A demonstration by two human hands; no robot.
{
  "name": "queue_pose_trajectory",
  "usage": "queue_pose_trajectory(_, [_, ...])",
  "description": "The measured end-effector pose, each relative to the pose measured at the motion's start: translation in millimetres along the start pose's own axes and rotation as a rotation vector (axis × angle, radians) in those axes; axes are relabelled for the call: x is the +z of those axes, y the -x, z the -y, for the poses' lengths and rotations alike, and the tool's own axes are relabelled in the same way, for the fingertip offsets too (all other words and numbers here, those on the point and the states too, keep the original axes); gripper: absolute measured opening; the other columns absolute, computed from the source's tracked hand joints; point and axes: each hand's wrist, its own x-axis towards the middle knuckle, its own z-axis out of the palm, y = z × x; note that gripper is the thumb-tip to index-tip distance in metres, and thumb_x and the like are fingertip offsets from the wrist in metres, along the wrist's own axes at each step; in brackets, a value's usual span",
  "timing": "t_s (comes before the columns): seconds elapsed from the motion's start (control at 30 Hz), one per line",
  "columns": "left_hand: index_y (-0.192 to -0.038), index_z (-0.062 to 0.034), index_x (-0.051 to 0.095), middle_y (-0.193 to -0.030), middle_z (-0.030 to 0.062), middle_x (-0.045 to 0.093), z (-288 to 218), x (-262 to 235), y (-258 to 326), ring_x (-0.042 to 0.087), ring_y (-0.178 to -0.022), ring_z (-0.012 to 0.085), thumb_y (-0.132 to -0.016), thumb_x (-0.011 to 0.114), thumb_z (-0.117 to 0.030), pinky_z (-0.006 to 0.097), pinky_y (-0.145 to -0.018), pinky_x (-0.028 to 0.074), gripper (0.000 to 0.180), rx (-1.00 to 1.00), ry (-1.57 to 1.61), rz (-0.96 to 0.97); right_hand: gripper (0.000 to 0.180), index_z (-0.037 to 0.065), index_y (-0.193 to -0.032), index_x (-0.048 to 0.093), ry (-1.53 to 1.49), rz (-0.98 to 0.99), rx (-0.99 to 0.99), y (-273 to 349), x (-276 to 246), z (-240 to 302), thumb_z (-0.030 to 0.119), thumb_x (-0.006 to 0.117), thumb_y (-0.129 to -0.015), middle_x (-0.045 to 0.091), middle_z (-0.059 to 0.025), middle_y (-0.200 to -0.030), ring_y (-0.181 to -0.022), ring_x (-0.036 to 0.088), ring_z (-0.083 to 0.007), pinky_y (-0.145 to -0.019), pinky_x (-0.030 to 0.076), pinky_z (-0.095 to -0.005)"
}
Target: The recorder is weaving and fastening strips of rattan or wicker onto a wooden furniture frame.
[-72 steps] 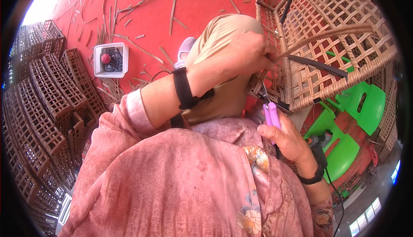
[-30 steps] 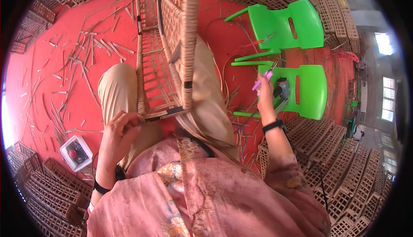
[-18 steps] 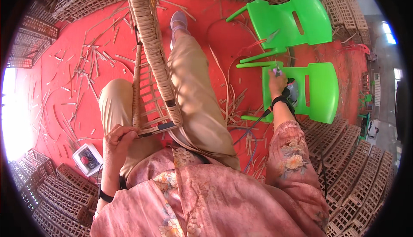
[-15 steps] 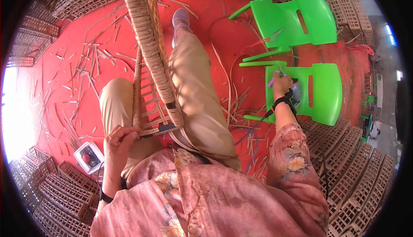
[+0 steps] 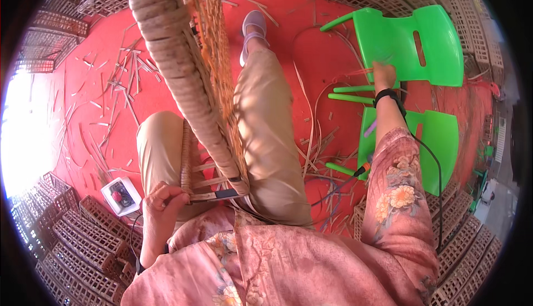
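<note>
Between my knees stands a tall woven wicker basket, its thick wrapped edge rising toward the far side, with open slats below. My left hand is closed in a pinch at the near corner of its frame, beside a dark band. My right hand reaches out over the seat of the far green chair. Red-handled scissors lie there at its fingers, which are smeared by motion. On the near green chair, a purple-handled thing is partly covered by my right forearm.
Cut cane strips litter the red floor. A white box with a red item and dark cords sits near my left knee. Stacked wicker baskets line the sides and back. Cables run beside my right arm.
My right hand has left the near green chair and moved away from me to the scissors on the far chair. My left hand keeps its place at the basket's corner.
</note>
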Motion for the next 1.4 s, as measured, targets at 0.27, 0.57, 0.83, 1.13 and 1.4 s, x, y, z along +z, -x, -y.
queue_pose_trajectory(0.27, [-0.082,-0.0001,0.067,-0.073,0.003,0.055,1,-3,-1,0.052,-0.069,0.0128,-0.08,0.069,-0.003,0.027,-0.065,0.04,0.004,0.033,0.015,0.073,0.018,0.003,-0.066,0.064,-0.501,0.371,0.329,-9,-4,-17,0.014,0.077,-0.069,0.061,-0.0047,-0.061,-0.048,0.051,-0.0117,-0.043,0.039,-0.0275])
queue_pose_trajectory(0.57, [-0.092,-0.0061,0.072,-0.078,0.0081,0.056,20,-6,9,0.059,-0.072,0.024,-0.084,0.073,-0.016,0.035,-0.066,0.046,0.013,0.293,0.0,0.093,0.02,0.006,-0.108,0.065,-1.061,0.372,-0.052,84,-116,5,0.017,0.068,-0.091,0.067,-0.0045,-0.105,-0.098,0.063,-0.0144,-0.084,0.049,-0.03])
queue_pose_trajectory(0.83, [-0.114,-0.0032,0.068,-0.089,0.0079,0.058,32,-13,33,0.061,-0.081,0.0208,-0.09,0.068,-0.017,0.033,-0.071,0.047,0.028,0.28,0.041,0.167,0.028,-0.001,-0.116,0.055,-1.175,0.724,-0.435,302,-290,121,0.013,0.062,-0.093,0.06,-0.0075,-0.091,-0.077,0.059,-0.0151,-0.078,0.049,-0.0285])
queue_pose_trajectory(1.13, [-0.133,-0.0064,0.053,-0.095,0.0138,0.057,48,-10,58,0.06,-0.087,0.0325,-0.085,0.069,-0.022,0.041,-0.074,0.049,0.053,0.534,-0.154,0.064,0.034,0.001,-0.114,0.056,-0.701,1.323,-0.185,429,-294,144,0.013,0.065,-0.084,0.047,0.0065,-0.079,-0.067,0.041,-0.001,-0.054,0.033,-0.0171])
queue_pose_trajectory(1.4, [-0.134,-0.0028,0.049,-0.099,0.0163,0.054,52,-6,55,0.058,-0.092,0.0349,-0.085,0.069,-0.022,0.042,-0.079,0.048,0.057,0.571,-0.109,0.07,0.031,-0.001,-0.125,0.058,-0.336,1.39,-0.43,445,-275,146,0.012,0.053,-0.097,0.056,0.0007,-0.082,-0.069,0.05,-0.0049,-0.061,0.041,-0.019])
